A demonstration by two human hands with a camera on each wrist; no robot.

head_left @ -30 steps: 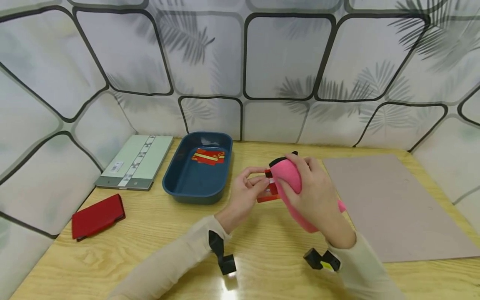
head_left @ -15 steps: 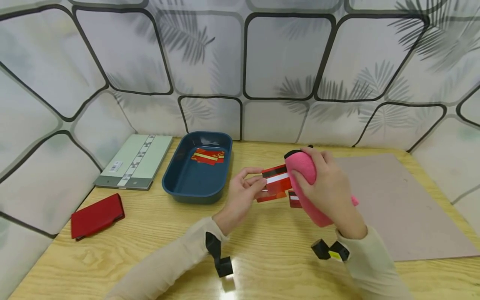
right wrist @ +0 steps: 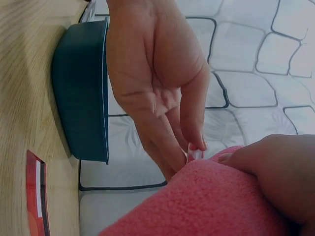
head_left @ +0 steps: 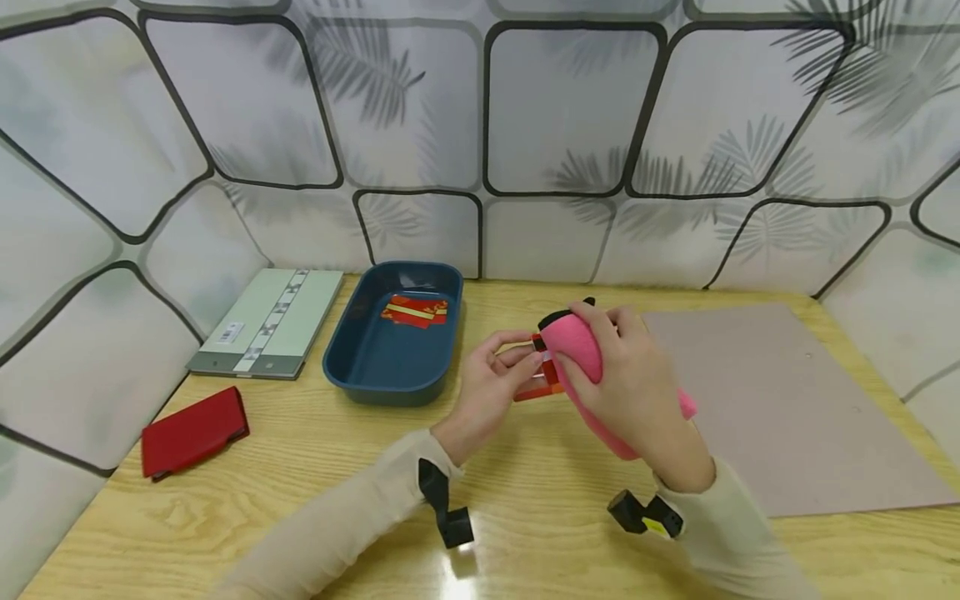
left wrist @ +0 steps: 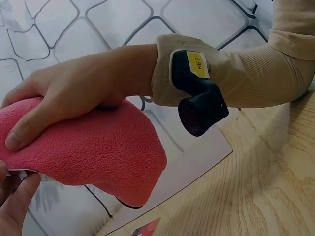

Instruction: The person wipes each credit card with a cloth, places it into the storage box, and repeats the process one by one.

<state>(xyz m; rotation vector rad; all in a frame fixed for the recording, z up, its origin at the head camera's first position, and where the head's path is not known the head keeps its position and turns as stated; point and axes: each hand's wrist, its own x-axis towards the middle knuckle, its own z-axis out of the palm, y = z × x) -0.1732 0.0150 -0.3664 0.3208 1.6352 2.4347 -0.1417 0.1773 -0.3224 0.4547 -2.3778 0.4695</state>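
In the head view my left hand pinches the left end of a red bank card with a dark stripe and a white strip. My right hand grips a fluffy pink cloth with black trim, folded over the card's right part, which is hidden. The right wrist view shows the left thumb and fingers right at the cloth's edge, with a bit of the card between them. Another red card lies on the table below; the cloth hides it in the head view.
A dark blue basin holds several red and gold cards at the back. Left of it lies a pale green folder, with a dark red wallet-like case nearer. A flat greyish-pink board covers the table's right side.
Half a second ago the cloth was further right, with more of the card bare and the table card visible. Now it is back left over the card, as a second ago.
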